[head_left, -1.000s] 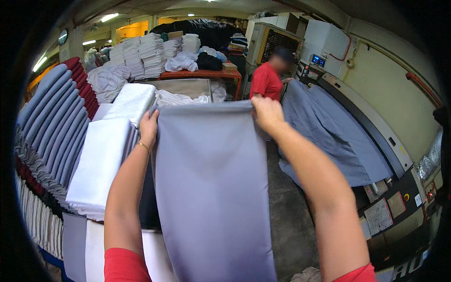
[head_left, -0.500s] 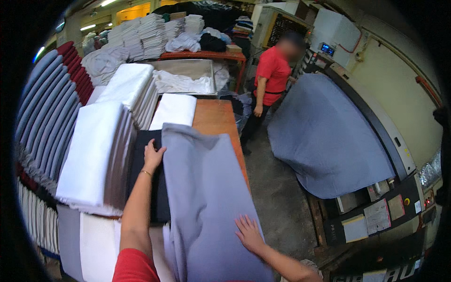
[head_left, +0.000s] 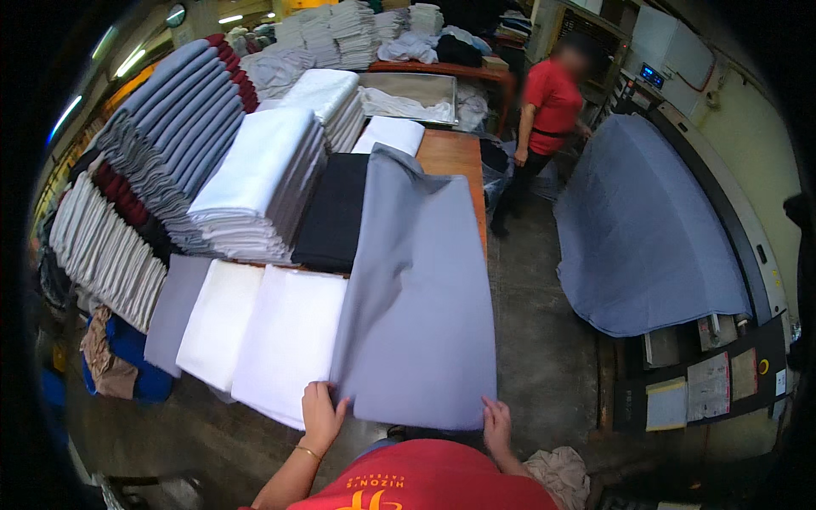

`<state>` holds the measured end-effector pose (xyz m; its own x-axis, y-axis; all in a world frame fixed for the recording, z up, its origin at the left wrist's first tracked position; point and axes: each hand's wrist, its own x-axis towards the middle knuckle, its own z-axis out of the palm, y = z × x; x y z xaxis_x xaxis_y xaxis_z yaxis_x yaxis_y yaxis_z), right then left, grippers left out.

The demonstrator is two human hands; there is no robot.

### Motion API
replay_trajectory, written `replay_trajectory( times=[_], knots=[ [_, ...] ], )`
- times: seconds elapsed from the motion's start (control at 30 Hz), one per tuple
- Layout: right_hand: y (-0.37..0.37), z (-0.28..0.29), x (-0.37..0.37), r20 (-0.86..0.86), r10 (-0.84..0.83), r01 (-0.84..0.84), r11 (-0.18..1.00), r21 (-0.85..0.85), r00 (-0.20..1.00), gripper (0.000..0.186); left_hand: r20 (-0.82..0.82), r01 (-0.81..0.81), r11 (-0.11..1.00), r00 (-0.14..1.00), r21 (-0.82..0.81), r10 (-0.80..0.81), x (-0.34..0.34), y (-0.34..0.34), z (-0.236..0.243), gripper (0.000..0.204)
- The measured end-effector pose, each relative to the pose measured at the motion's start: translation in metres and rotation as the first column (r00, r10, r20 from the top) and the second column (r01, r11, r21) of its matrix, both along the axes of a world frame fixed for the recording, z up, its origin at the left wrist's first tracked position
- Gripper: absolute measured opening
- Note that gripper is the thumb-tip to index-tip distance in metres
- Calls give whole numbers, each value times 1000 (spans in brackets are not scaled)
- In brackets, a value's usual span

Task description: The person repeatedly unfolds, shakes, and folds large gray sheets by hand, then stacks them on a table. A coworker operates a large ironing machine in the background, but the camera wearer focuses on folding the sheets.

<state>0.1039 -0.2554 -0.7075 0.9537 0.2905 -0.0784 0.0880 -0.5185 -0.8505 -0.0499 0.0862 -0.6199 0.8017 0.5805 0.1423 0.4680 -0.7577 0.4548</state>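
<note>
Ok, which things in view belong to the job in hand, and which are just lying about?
In use:
- grey cloth
- left hand, right hand, at its near corners
- wooden table beneath it

Just lying about:
- folded black cloth
- stacked white cloths
- crumpled pale cloth, lower right

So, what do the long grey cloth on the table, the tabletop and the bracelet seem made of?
Grey cloth: fabric, smooth and fairly matt, creasing softly. Tabletop: probably wood or laminate, smooth and brown. Bracelet: perhaps metal, from its gold colour; finish too small to judge.
</note>
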Motion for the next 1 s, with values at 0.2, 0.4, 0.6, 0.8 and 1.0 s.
replay_trajectory(
  times=[0.2, 0.4, 0.6, 0.8, 1.0],
  knots=[
    [-17, -10, 19, -467, -31, 237, 891, 388, 884, 39, -105, -99, 992, 989, 83, 107, -9, -15, -20, 39],
    [-32, -27, 19, -515, 198, 99, 865, 492, 834, 28, -137, -193, 974, 968, 120, 209, 23, -13, -44, 31],
    [-56, -16, -8, -315, 2, 144, 886, 440, 949, 29, -57, -307, 944, 952, -120, 302, 12, -13, -39, 19],
    [-87, -56, -9, -354, -132, 228, 942, 246, 926, 30, 116, -200, 979, 974, 46, 194, -5, -44, -64, 18],
    [-82, -3, -27, -749, 141, 385, 787, 482, 648, 47, 408, -335, 870, 782, -362, 471, -28, -73, -133, 27]
  ],
)
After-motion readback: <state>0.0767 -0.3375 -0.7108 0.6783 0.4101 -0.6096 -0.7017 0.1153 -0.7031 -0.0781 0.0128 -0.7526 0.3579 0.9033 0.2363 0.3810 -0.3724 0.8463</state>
